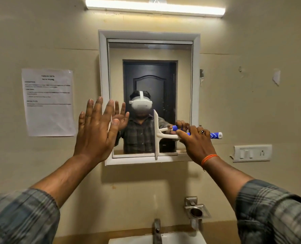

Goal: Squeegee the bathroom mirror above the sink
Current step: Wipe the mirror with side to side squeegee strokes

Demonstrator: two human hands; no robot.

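A white-framed mirror (149, 53) hangs on the beige wall above the sink (181, 239). My right hand (197, 143) grips the blue-and-white handle of a white squeegee (156, 134). Its blade stands vertical against the lower middle of the glass and reaches down over the bottom frame. My left hand (95, 131) is raised flat with fingers spread, in front of the mirror's left frame edge; I cannot tell whether it touches. The mirror reflects a person in a plaid shirt and a dark door.
A printed paper sheet (48, 102) is taped to the wall left of the mirror. A switch and socket plate (252, 153) sits at the right. A metal holder (196, 207) and a tap (157, 229) are below. A tube light (155, 7) glows above.
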